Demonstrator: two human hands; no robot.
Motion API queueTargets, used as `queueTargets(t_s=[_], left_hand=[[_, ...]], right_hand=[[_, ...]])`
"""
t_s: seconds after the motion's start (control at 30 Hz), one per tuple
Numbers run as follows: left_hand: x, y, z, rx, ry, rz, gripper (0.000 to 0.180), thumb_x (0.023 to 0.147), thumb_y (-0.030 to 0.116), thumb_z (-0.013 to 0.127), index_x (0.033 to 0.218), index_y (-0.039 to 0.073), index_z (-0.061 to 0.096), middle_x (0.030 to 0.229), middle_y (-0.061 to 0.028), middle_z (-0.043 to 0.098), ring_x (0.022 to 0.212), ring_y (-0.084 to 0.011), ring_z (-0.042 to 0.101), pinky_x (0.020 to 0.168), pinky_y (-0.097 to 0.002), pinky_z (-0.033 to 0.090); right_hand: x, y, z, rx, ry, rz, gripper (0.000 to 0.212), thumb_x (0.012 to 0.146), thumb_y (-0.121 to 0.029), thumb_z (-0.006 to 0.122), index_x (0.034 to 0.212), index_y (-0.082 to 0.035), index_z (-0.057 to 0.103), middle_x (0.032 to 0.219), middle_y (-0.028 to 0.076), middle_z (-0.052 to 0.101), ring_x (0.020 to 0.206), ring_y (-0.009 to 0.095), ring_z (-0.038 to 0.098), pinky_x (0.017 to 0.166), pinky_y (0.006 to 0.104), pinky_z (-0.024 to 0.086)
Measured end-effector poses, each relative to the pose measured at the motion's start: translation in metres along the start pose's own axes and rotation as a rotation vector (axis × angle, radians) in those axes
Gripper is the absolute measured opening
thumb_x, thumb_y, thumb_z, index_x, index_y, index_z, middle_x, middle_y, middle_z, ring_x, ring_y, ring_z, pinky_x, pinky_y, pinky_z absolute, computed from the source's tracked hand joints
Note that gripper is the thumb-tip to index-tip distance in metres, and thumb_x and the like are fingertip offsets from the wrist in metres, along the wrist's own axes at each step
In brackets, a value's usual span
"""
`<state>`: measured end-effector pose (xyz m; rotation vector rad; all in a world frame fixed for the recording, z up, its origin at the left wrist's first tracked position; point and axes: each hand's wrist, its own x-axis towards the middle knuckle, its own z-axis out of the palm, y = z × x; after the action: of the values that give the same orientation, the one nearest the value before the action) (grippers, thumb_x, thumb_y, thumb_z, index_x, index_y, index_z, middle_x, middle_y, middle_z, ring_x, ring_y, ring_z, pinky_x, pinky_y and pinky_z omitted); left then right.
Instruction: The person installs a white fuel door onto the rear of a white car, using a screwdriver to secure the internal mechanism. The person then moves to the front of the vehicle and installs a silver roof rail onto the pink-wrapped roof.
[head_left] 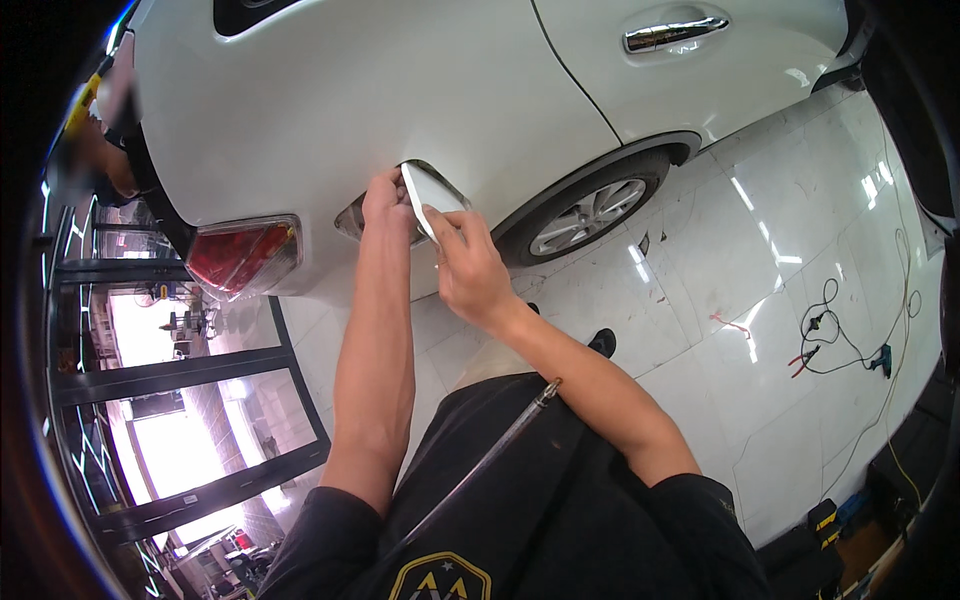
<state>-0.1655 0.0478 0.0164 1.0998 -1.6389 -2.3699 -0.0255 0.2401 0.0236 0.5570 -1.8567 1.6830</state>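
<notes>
In front of me is the side of a white car [330, 110] with its fuel door [432, 190] swung out from the recess. The fingers of my right hand [470, 265] grip the lower edge of this white flap. My left hand [383, 205] reaches in at the recess beside the flap's inner side, its fingers curled. Those fingertips are partly hidden, and I cannot make out what they hold. A thin metal rod [490, 455] with a brass-coloured tip slants across the front of my dark shirt, under my right forearm.
The red tail light [245, 258] is left of my arms, the rear wheel [590, 215] to the right. On the shiny tiled floor [700, 320] lie a black cable [835, 368], red-handled pliers [803, 360] and long thin hoses. Another person's arm [115, 165] shows at far left.
</notes>
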Motion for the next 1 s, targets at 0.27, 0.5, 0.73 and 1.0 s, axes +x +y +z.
queueTargets(t_s=[0.27,0.5,0.73,1.0], left_hand=[[-0.016,-0.006,0.014,-0.033,0.063,-0.076,0.007,0.093,0.005,0.064,0.09,0.0,0.067,0.072,-0.0049,0.06,0.051,-0.0099,0.048,0.042,-0.025,0.041],[-0.029,0.0,0.02,-0.112,0.147,0.01,0.005,0.089,0.003,0.067,0.084,0.001,0.066,0.066,-0.0004,0.053,0.048,-0.0075,0.041,0.038,-0.0246,0.029],[-0.027,-0.001,0.022,-0.339,0.099,-0.147,0.032,0.09,0.004,0.064,0.066,0.013,0.046,0.057,0.0035,0.04,0.046,-0.0089,0.034,0.04,-0.0232,0.031],[-0.023,-0.011,0.017,-0.151,0.122,-0.052,0.017,0.088,0.004,0.066,0.075,0.009,0.057,0.066,0.0001,0.052,0.046,-0.008,0.04,0.039,-0.0244,0.027]], right_hand=[[-0.003,-0.001,0.003,-0.043,-0.011,0.055,0.053,0.087,0.01,0.059,0.139,0.001,0.057,0.111,0.019,0.057,0.098,0.036,0.058,0.084,0.0409,0.051],[0.0,-0.002,0.002,-0.04,-0.01,0.049,0.049,0.087,0.012,0.06,0.135,0.002,0.059,0.109,0.02,0.058,0.096,0.036,0.059,0.082,0.0403,0.051],[-0.001,-0.002,0.002,-0.063,-0.013,0.036,0.045,0.09,0.01,0.059,0.135,0.003,0.059,0.109,0.02,0.058,0.093,0.034,0.059,0.082,0.0388,0.051],[-0.004,-0.004,0.007,-0.071,-0.003,0.056,0.042,0.094,0.008,0.057,0.136,0.002,0.059,0.109,0.019,0.056,0.088,0.03,0.058,0.077,0.0361,0.051]])
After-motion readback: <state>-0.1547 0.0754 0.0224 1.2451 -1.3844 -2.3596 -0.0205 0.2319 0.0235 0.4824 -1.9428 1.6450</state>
